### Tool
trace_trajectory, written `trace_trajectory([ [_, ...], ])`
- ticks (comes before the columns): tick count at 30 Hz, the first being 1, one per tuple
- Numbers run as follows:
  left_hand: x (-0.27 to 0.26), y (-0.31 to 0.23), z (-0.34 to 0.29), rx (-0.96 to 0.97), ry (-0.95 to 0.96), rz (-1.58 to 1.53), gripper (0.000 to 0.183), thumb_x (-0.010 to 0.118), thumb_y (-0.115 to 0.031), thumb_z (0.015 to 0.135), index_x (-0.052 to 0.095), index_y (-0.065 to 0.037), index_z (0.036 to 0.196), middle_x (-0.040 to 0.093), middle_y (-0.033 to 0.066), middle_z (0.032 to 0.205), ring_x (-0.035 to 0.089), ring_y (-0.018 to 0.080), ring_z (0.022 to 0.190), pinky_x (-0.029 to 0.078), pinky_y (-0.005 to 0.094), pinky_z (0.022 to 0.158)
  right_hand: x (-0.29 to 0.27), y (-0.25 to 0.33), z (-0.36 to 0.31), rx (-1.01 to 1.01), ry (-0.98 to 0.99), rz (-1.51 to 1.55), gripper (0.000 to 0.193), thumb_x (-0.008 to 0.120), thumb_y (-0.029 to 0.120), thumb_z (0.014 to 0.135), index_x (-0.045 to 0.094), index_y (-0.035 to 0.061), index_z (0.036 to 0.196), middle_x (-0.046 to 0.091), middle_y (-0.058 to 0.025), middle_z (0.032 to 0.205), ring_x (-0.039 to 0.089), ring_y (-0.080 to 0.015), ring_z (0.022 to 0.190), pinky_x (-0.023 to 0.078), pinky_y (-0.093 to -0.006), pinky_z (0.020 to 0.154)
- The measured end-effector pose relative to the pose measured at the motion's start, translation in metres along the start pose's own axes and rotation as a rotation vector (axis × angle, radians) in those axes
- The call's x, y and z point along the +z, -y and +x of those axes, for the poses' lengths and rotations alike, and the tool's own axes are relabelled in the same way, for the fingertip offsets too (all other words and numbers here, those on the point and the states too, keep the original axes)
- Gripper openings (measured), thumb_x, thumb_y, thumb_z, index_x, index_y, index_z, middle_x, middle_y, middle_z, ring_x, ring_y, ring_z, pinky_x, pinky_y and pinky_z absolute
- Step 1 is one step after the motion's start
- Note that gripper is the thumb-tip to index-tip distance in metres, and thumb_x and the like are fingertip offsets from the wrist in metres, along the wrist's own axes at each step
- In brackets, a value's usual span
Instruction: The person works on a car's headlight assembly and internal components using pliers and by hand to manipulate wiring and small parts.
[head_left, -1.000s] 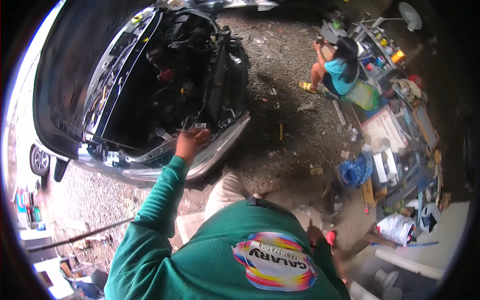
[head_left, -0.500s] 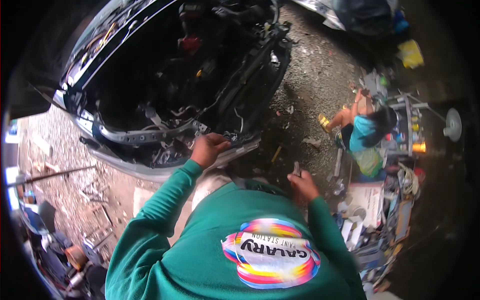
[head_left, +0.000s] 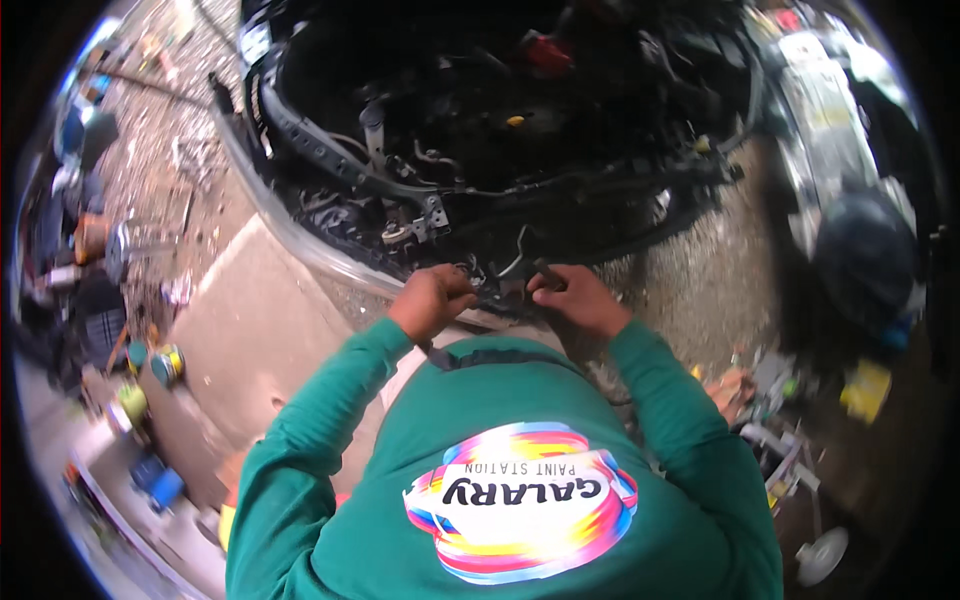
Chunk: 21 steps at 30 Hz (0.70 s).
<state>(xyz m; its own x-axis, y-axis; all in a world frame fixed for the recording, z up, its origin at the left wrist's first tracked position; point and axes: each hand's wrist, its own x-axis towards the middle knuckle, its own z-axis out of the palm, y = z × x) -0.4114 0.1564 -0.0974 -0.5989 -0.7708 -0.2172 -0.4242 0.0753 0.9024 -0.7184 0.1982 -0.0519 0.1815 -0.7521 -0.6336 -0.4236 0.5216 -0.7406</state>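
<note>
In front of me is the stripped front end of a car [head_left: 350,180], its engine bay uncovered and dark inside. My left hand [head_left: 432,303] is closed, thumb and fingers pinched together just above the car's front edge; what they hold, if anything, is hidden. Beside it, my right hand [head_left: 585,302] is closed around a short dark stick-like piece [head_left: 546,274] whose kind I cannot make out. A thin bent light-coloured rod [head_left: 518,252] and a metal bracket [head_left: 432,220] show on the car just beyond the hands.
Brown cardboard [head_left: 255,320] lies on the ground at the left, with a small can [head_left: 167,364] by it. A black bag-like bundle [head_left: 865,255] is at the right, near a yellow object [head_left: 866,390] and a white fan [head_left: 822,556]. Clutter lines the left edge.
My view has swung to the right, so the car now lies straight ahead. My right hand has come in from the side with its dark piece, close to my left hand.
</note>
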Motion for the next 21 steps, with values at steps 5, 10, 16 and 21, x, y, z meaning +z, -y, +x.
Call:
trace_trajectory([
  [5, 0.051, -0.019, -0.025, -0.188, -0.186, 0.025, 0.016, 0.084, -0.012, 0.092, 0.082, -0.002, 0.105, 0.076, 0.0151, 0.104, 0.075, 0.0325, 0.096, 0.059, 0.0419, 0.087, -0.007, -0.023, 0.044, -0.003, 0.277, 0.029, 0.013, 0.078, 0.009, 0.098, 0.076, 0.0017, 0.108, 0.074, -0.0038, 0.088, 0.068, -0.0121, 0.076, 0.057, -0.0328, 0.073],
  [10, 0.078, -0.031, -0.046, -0.375, -0.307, 0.022, 0.016, 0.083, -0.010, 0.093, 0.080, 0.001, 0.105, 0.076, 0.0157, 0.102, 0.073, 0.0334, 0.096, 0.059, 0.0419, 0.088, -0.012, -0.058, 0.067, 0.078, 0.407, 0.103, 0.008, 0.076, 0.007, 0.098, 0.074, 0.0018, 0.105, 0.068, -0.0025, 0.081, 0.063, -0.0118, 0.063, 0.050, -0.0331, 0.058],
  [16, 0.101, -0.038, -0.071, -0.401, -0.432, 0.042, 0.015, 0.083, -0.009, 0.093, 0.081, 0.000, 0.105, 0.075, 0.0152, 0.100, 0.073, 0.0313, 0.093, 0.058, 0.0393, 0.085, -0.009, -0.076, 0.073, 0.074, 0.381, 0.082, 0.009, 0.077, 0.008, 0.097, 0.076, 0.0027, 0.103, 0.067, -0.0028, 0.080, 0.062, -0.0114, 0.067, 0.050, -0.0343, 0.060],
  [21, 0.101, -0.041, -0.079, -0.448, -0.518, 0.049, 0.015, 0.083, -0.008, 0.093, 0.082, -0.001, 0.106, 0.075, 0.0144, 0.099, 0.074, 0.0285, 0.092, 0.057, 0.0370, 0.082, -0.013, -0.078, 0.076, 0.033, 0.364, -0.002, 0.013, 0.079, 0.013, 0.093, 0.079, 0.0051, 0.103, 0.071, -0.0043, 0.083, 0.066, -0.0146, 0.076, 0.053, -0.0366, 0.071],
])
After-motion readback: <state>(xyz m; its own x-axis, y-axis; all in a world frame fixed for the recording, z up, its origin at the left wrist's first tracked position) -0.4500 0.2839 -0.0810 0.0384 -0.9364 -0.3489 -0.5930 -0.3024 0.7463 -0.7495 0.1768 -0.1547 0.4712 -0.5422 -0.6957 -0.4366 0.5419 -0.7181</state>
